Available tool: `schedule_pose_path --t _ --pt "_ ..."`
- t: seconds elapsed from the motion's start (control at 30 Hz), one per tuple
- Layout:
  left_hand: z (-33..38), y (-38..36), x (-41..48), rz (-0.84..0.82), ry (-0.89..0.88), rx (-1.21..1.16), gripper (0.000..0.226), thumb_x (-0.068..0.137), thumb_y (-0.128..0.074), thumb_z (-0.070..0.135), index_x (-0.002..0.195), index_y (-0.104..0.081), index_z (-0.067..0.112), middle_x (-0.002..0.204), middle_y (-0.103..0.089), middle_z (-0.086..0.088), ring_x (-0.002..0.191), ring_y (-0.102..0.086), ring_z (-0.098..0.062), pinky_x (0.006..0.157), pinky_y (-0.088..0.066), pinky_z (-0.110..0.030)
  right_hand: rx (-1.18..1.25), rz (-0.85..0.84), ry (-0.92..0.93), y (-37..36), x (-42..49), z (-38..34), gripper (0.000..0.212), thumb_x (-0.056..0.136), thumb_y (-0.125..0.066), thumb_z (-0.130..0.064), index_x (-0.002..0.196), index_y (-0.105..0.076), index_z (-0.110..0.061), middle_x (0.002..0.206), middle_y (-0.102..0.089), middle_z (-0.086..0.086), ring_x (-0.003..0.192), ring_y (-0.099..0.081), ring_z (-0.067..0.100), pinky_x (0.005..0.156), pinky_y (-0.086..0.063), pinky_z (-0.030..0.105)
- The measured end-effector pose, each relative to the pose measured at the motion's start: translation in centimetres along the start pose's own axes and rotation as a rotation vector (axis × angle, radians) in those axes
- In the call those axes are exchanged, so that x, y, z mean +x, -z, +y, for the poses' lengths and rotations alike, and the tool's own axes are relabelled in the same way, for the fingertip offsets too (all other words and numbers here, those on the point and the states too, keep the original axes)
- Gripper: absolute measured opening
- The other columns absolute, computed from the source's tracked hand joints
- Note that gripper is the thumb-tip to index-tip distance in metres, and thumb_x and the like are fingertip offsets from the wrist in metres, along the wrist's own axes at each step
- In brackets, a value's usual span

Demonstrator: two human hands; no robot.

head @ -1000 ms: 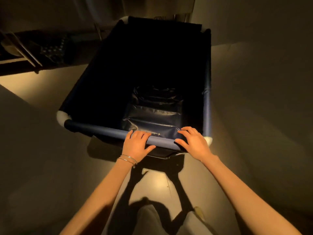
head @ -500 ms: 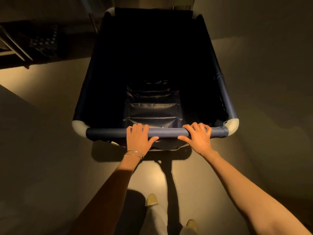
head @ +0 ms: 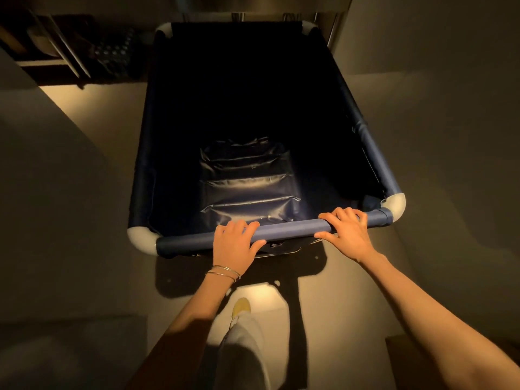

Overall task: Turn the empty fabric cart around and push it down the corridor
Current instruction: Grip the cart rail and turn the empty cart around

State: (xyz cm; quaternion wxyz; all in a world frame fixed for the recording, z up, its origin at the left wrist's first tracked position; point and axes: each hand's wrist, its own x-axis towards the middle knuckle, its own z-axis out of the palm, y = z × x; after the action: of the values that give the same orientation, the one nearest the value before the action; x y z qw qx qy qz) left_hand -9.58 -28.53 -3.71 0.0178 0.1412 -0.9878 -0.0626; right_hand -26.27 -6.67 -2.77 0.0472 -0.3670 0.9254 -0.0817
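A dark blue fabric cart (head: 374, 153) with white corner joints fills the middle of the head view, its inside empty and mostly in shadow. Its near top rail (head: 287, 230) runs across just in front of me, tilted slightly up to the right. My left hand (head: 233, 244), with thin bracelets on the wrist, grips the rail left of its middle. My right hand (head: 347, 235) grips the rail close to the right corner joint. Both hands have fingers curled over the rail.
A dim shelf unit (head: 64, 52) with dark items stands at the far left. Metal fixtures (head: 332, 26) line the wall beyond the cart's far end. Walls close in on the left (head: 42, 192) and right (head: 455, 136). My leg and shoe (head: 240, 308) show below the cart.
The cart has swung round from pointing up-right to nearly straight ahead, its near rail now tilting up to the right. Both hands stayed on the rail. My foot has stepped forward.
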Motion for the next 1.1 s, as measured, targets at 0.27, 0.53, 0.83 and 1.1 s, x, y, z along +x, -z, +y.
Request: schedule_pose_path --t 0.27,0.53,0.83,1.1 --pt "8.7 -0.7 -11.2 0.069 0.087 0.008 0.042 0.085 -0.051 0.052 0.114 -0.055 0.022 0.093 -0.064 -0.004 0.083 -0.056 -0.023 0.069 -0.042 -0.038 -0.04 0.011 0.019 0.7 -11.3 0.9 0.079 0.072 -0.017 -0.082 0.105 -0.061 -0.025 0.095 -0.06 0.012 0.101 -0.052 0.033 0.1 -0.024 0.059" --pt "15.8 -1.4 -21.7 0.136 0.078 0.038 0.049 0.085 -0.033 0.053 0.112 -0.057 0.02 0.092 -0.065 -0.004 0.082 -0.058 -0.025 0.068 -0.043 -0.038 -0.05 -0.024 -0.028 1.4 -23.3 1.2 0.089 0.065 -0.009 -0.088 0.105 -0.059 -0.027 0.101 -0.055 0.013 0.111 -0.044 0.034 0.102 -0.01 0.066" --pt "18.9 -1.7 -30.4 0.14 -0.005 -0.006 0.046 0.084 -0.038 0.052 0.11 -0.059 0.021 0.092 -0.065 -0.001 0.082 -0.059 -0.022 0.068 -0.043 -0.036 -0.078 -0.031 -0.155 0.5 -34.8 -0.3 0.089 0.066 -0.011 -0.088 0.108 -0.058 -0.025 0.109 -0.057 0.012 0.118 -0.04 0.036 0.103 -0.009 0.067" --pt "18.4 -0.8 -37.3 0.097 -0.129 -0.072 0.049 0.08 -0.04 0.06 0.105 -0.062 0.025 0.09 -0.067 -0.001 0.082 -0.061 -0.023 0.069 -0.044 -0.036 -0.096 -0.044 -0.251 -0.3 -44.9 -5.7 0.074 0.074 -0.015 -0.08 0.117 -0.056 -0.036 0.111 -0.059 0.019 0.113 -0.044 0.046 0.097 -0.01 0.074"
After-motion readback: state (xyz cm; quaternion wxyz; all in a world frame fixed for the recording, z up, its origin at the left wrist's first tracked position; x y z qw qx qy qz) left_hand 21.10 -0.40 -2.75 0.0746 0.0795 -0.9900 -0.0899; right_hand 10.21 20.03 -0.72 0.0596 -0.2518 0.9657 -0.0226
